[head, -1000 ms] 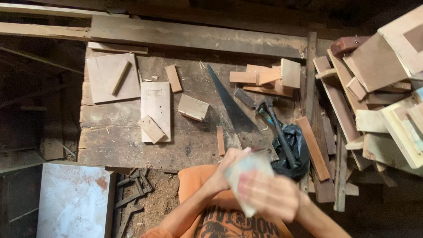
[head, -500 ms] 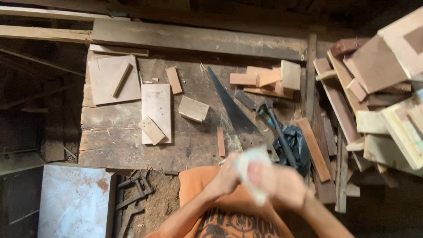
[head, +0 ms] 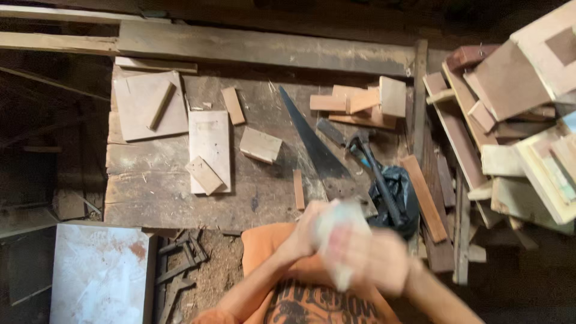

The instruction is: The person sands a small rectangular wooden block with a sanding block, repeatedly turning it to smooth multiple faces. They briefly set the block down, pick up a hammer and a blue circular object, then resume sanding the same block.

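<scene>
Below, pale block (head: 341,240), blurred, clamped between fingers of left hand (head: 309,231) and right hand (head: 375,258); judged light, stiff, best gripped by its long edges.

Both hands meet just below the workbench (head: 180,192) edge — left hand (head: 309,231) and blurred right hand (head: 375,261) clasp a pale sheet (head: 342,240). On the workbench lie a handsaw (head: 312,144) and hammer (head: 375,171) — offcuts scattered beside them.
</scene>
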